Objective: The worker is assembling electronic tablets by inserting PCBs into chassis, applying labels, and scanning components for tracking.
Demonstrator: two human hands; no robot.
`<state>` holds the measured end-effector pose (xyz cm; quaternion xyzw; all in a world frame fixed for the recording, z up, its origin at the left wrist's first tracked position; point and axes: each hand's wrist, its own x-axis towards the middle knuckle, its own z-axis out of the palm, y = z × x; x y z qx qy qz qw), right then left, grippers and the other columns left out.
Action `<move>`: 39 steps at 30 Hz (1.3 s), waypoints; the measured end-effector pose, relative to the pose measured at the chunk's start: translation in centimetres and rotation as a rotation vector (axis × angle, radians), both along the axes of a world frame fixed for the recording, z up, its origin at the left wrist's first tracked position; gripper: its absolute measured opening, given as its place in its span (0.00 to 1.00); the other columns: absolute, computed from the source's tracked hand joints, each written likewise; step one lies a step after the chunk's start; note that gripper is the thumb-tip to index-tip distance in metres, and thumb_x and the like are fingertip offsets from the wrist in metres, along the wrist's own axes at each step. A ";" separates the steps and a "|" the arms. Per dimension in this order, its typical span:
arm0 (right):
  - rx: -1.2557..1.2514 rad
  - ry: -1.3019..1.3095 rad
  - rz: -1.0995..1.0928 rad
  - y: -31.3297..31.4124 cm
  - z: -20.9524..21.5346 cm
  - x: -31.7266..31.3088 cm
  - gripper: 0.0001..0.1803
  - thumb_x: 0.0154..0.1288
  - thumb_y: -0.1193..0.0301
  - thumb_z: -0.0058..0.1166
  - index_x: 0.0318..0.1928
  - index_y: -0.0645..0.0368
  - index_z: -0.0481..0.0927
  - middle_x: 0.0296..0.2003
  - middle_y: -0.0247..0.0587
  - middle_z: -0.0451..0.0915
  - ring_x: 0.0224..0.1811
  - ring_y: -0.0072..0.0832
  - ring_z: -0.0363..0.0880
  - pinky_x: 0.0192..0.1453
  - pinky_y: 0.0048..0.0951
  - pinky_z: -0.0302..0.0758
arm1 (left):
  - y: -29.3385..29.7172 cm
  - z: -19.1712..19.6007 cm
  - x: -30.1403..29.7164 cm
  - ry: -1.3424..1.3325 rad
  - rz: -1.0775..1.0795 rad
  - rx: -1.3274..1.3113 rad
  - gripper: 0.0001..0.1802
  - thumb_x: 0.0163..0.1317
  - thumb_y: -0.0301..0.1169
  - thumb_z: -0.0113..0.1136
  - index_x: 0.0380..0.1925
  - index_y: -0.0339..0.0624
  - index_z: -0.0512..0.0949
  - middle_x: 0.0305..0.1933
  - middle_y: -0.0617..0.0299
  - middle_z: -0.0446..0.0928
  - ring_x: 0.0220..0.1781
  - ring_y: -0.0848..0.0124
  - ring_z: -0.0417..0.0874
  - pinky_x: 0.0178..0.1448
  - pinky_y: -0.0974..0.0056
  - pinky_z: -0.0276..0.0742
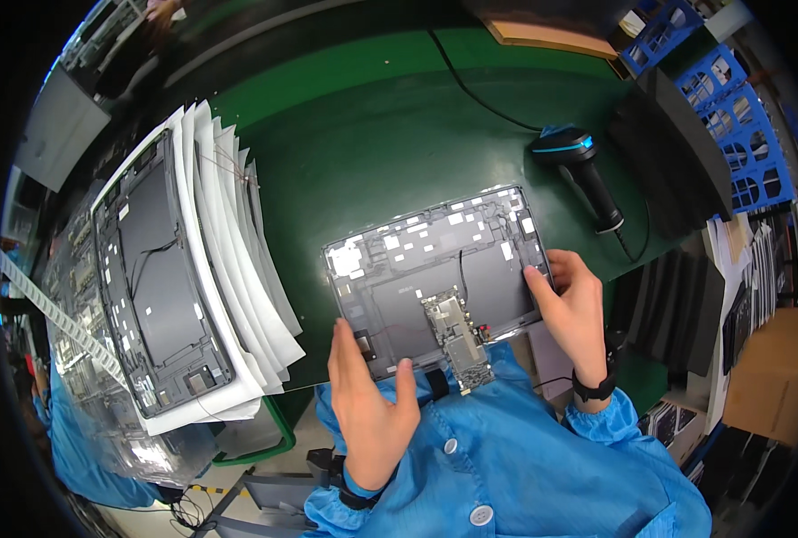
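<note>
A dark grey tablet housing (390, 305) with white stickers lies in front of me, over the green table's near edge. A narrow circuit board (459, 336) rests across its lower middle and sticks out past its near edge. My left hand (367, 399) is at the housing's lower left corner, fingers along the side and thumb by the near edge. With the thumb on top, my right hand (567, 300) grips the right edge; its other fingers are partly hidden. A thin black cable (463, 273) lies on the housing near the board.
At the left, another tablet housing (152, 287) lies on stacked white sheets (260, 314). A black handheld scanner (582, 170) with a cord lies on the green table (354, 152) at the right. Beyond it are dark foam sheets (672, 148), blue crates (744, 134) and a cardboard box (780, 377).
</note>
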<state>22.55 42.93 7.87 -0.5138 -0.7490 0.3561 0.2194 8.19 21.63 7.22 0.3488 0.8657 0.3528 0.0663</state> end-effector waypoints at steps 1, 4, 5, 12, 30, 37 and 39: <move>-0.066 -0.014 -0.001 0.1 0.4 -0.4 0.21 0.63 0.66 0.65 0.48 0.75 0.80 0.32 0.48 0.85 0.31 0.22 0.79 0.32 0.28 0.74 | 0.0 0.1 0.1 -0.073 -0.016 0.017 0.37 0.60 0.24 0.63 0.70 0.26 0.63 0.65 0.34 0.70 0.63 0.43 0.76 0.67 0.52 0.72; -0.313 0.082 0.065 1.2 0.4 0.4 0.21 0.68 0.65 0.63 0.51 0.73 0.80 0.37 0.46 0.86 0.35 0.22 0.82 0.36 0.28 0.77 | -0.4 1.5 -0.3 -0.176 -0.005 0.127 0.39 0.56 0.23 0.64 0.68 0.24 0.63 0.65 0.31 0.69 0.65 0.40 0.73 0.68 0.49 0.71; -0.293 0.103 0.073 1.4 0.9 0.2 0.21 0.68 0.65 0.63 0.51 0.73 0.80 0.37 0.46 0.86 0.35 0.22 0.82 0.36 0.28 0.77 | -0.5 2.1 -0.2 -0.207 0.009 0.179 0.40 0.55 0.23 0.64 0.68 0.24 0.63 0.64 0.32 0.70 0.64 0.41 0.74 0.67 0.50 0.71; -0.957 0.763 0.202 6.0 4.4 -5.3 0.18 0.75 0.67 0.57 0.53 0.72 0.78 0.46 0.46 0.84 0.45 0.29 0.86 0.50 0.30 0.84 | -0.2 5.9 -1.0 -0.299 -0.083 0.876 0.47 0.50 0.24 0.60 0.71 0.17 0.53 0.72 0.24 0.60 0.76 0.40 0.64 0.74 0.50 0.65; 0.023 0.244 -0.095 28.9 -3.9 -36.1 0.28 0.65 0.58 0.64 0.58 0.66 0.77 0.52 0.54 0.82 0.56 0.53 0.79 0.59 0.51 0.77 | -14.2 7.9 -2.0 0.240 0.513 0.407 0.12 0.58 0.18 0.59 0.43 0.30 0.79 0.40 0.50 0.83 0.42 0.58 0.84 0.47 0.60 0.79; 0.684 0.353 0.528 10.2 2.4 -29.5 0.20 0.63 0.70 0.63 0.54 0.64 0.79 0.61 0.54 0.75 0.63 0.47 0.74 0.65 0.43 0.72 | -14.4 1.5 -6.2 -0.138 0.948 0.472 0.16 0.63 0.21 0.62 0.48 0.34 0.70 0.55 0.45 0.80 0.54 0.62 0.81 0.53 0.60 0.77; 0.286 0.647 0.713 2.4 4.6 -26.3 0.13 0.62 0.79 0.61 0.48 0.66 0.81 0.54 0.50 0.80 0.55 0.37 0.80 0.57 0.32 0.77 | -14.4 -1.0 -6.5 -0.050 0.844 0.423 0.18 0.65 0.20 0.61 0.49 0.38 0.64 0.63 0.40 0.75 0.65 0.57 0.77 0.64 0.58 0.72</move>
